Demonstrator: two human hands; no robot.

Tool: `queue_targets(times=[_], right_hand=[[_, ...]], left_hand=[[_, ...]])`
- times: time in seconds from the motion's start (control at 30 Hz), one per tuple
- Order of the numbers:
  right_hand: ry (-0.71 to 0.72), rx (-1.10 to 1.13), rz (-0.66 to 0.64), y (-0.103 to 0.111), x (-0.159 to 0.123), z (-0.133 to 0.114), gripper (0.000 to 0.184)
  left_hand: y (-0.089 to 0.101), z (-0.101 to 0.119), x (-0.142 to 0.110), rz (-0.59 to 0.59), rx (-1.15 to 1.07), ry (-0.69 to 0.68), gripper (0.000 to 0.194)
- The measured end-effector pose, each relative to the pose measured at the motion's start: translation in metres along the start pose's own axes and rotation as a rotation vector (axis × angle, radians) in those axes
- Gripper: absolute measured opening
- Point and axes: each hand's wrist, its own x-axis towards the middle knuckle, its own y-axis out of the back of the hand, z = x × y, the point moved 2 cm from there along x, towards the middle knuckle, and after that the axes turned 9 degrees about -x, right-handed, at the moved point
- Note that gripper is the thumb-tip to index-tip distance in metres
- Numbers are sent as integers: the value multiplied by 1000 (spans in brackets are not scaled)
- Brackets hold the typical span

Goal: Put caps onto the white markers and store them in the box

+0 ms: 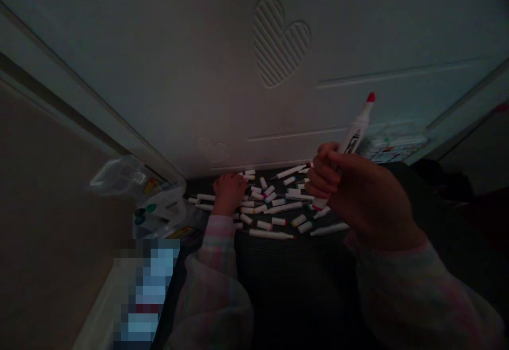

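Observation:
My right hand [358, 191] is raised at the right, its fingers wrapped round a white marker [358, 127]. The marker tilts up to the right, with a bare red tip at its upper end and dark print on the barrel. My left hand [230, 193] rests low among the pens, fingers curled; what they hold, if anything, is hidden. Around it lie several loose white caps [264, 225] with coloured ends. White markers [272, 234] are scattered among them on the dark tabletop [294, 281].
At the left stands an open clear plastic case [159, 212] with small dark green items inside. A pixelated bright screen [147, 297] is at the lower left. A white panel [191, 63] with heart reliefs rises behind, and a clear bag [397, 143] leans at the right.

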Motion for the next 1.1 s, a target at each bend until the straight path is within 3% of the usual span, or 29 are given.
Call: queue_targets(times=[0.33, 0.47, 0.6, 0.7, 0.87, 1.1], right_hand=[[4, -9, 14, 0, -1, 0, 13], [5, -7, 8, 1, -1, 0, 14], [32, -70, 14, 4, 3, 4, 10], [84, -253, 93, 9, 7, 11, 1], [50, -575, 75, 11, 9, 21, 19], [-26, -387, -36, 7, 6, 24, 15]], left_hand=[[2, 3, 1, 50, -116, -33, 25], [14, 8, 2, 82, -222, -106, 18], [37, 27, -5, 129, -365, -209, 9], [54, 48, -20, 148, -482, -284, 9], [73, 78, -51, 126, -933, -423, 16], [85, 92, -71, 71, -1216, -422, 22]])
